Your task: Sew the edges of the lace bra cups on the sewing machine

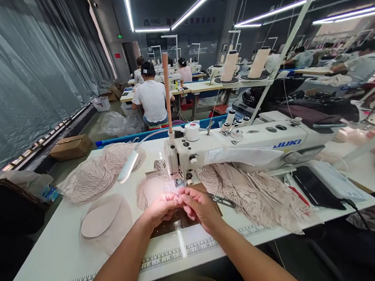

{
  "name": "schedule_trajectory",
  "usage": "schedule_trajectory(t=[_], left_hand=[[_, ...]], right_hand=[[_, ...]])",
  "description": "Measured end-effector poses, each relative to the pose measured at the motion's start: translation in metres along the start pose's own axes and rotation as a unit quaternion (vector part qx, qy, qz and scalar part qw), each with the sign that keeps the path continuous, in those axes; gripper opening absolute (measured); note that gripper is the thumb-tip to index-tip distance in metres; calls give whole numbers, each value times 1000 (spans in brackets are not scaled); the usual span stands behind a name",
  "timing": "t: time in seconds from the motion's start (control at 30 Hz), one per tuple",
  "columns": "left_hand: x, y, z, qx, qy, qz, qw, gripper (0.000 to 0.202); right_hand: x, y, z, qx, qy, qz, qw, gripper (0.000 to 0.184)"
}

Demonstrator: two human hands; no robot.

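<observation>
Both my hands meet in front of the needle area of a white JUKI sewing machine (232, 140). My left hand (166, 206) is closed in a pinch, its fingertips against those of my right hand (200, 206), which pinches too. Whatever lies between the fingertips is too small to make out. Just behind my left hand, a beige fabric piece with a rounded cup shape (152, 188) lies by the presser foot, which is partly hidden. A dark slotted metal piece (223, 200) sits right of my right hand. Under my hands is a brown plate (167, 229) on the table.
Beige lace (91, 176) is heaped at the back left, with oval beige pieces (101, 218) in front. More lace (257, 191) spreads under the machine arm. A lamp (128, 166) hangs left of the needle. A black device (317, 187) lies right. Several people work beyond.
</observation>
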State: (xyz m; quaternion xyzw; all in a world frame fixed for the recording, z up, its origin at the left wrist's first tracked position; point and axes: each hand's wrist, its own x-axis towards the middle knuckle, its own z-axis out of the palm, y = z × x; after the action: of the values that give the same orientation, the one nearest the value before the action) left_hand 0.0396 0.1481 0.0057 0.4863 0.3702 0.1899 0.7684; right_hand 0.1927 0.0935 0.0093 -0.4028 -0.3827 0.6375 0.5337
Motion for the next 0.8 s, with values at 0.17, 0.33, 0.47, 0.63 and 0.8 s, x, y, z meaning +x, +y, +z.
schedule_trajectory(t=[0.17, 0.33, 0.47, 0.63, 0.8], left_hand=[[4, -4, 2, 22, 2, 15, 1000, 44], [7, -7, 5, 35, 32, 63, 997, 48], [6, 0, 7, 88, 109, 121, 983, 43], [0, 5, 7, 55, 168, 211, 961, 35], [-3, 7, 12, -17, 142, 245, 959, 33]], right_hand=[[0, 4, -2, 14, -8, -17, 1000, 30], [-3, 8, -4, 24, 3, -23, 999, 33], [-2, 8, -8, 77, 9, 1, 997, 34], [0, 7, -9, 105, 37, 37, 993, 35], [1, 8, -2, 53, 4, 76, 996, 35]])
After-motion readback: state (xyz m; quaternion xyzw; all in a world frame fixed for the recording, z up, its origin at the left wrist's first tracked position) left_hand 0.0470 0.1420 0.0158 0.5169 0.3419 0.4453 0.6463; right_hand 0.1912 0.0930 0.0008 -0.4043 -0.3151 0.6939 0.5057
